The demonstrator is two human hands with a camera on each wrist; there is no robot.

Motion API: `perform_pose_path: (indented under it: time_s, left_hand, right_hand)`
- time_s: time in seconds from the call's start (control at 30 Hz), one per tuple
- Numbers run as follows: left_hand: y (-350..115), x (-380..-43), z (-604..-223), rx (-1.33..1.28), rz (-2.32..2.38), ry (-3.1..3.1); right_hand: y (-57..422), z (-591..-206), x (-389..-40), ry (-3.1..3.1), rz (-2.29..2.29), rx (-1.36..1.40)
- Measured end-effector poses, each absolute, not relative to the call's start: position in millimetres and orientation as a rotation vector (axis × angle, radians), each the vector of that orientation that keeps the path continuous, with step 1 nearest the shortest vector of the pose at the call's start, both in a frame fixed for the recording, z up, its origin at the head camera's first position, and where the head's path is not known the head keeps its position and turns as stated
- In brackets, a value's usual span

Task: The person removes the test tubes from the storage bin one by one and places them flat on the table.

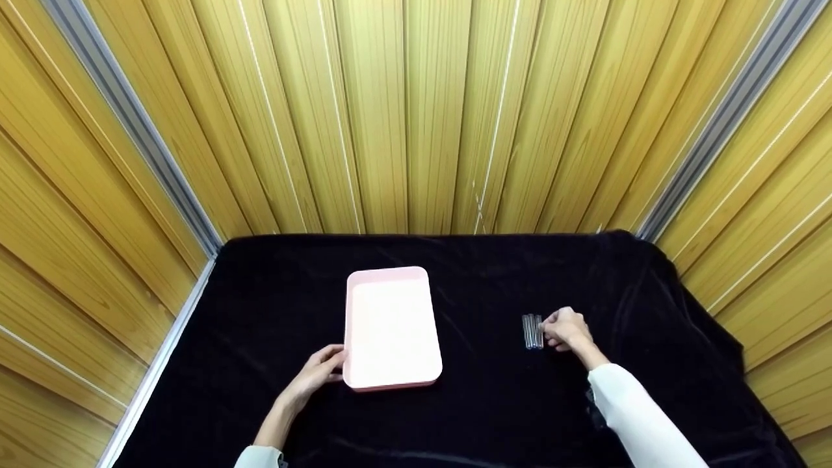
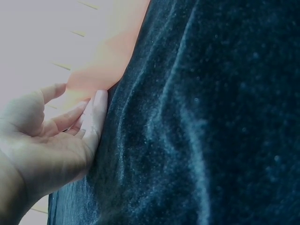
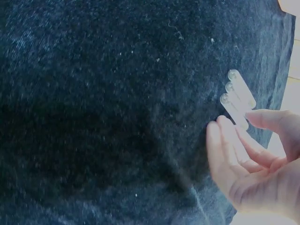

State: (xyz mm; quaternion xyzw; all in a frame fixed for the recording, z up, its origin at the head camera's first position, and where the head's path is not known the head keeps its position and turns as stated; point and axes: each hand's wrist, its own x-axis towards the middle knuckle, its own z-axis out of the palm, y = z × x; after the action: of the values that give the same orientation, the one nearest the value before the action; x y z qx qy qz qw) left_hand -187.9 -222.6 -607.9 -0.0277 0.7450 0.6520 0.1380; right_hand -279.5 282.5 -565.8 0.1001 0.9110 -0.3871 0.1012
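Observation:
A shallow pink tray (image 1: 393,331) with a pale inside lies on the dark cloth. My left hand (image 1: 315,374) is at its near left side, fingertips touching the outer wall. The left wrist view shows the thumb and fingers of that hand (image 2: 56,136) against the pinkish tray wall (image 2: 105,61). To the right of the tray, several slim clear tubes (image 1: 531,331) with rounded ends lie side by side. My right hand (image 1: 567,330) pinches the rightmost one. In the right wrist view, thumb and fingers of the right hand (image 3: 255,159) bracket the nearest clear tube (image 3: 232,110).
Black velvety cloth (image 1: 481,416) covers the table, with a few soft folds. Yellow wood-patterned panels (image 1: 435,117) rise behind and on both sides, with grey metal strips (image 1: 140,123) at the corners.

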Motion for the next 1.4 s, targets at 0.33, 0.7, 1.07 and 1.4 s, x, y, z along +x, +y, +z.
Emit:
perform_pose_path:
  time_s: [0.33,0.7,1.07,1.4]
  left_hand:
    - [-222,-188,-608,-0.102,1.863,2.182]
    - [-224,-191,-606,-0.122,1.846,2.236]
    - [-220,-191,-605,-0.122,1.877,2.219]
    - [-218,-187,-608,-0.125,1.880,2.209]
  right_hand:
    - [282,-555,-276,2.964,-0.908,0.216]
    - [246,-548,-274,3.026,-0.853,-0.012]
    - [197,-530,-270,3.074,-0.816,-0.129]
    - [156,-537,-256,3.318,-0.754,-0.496]
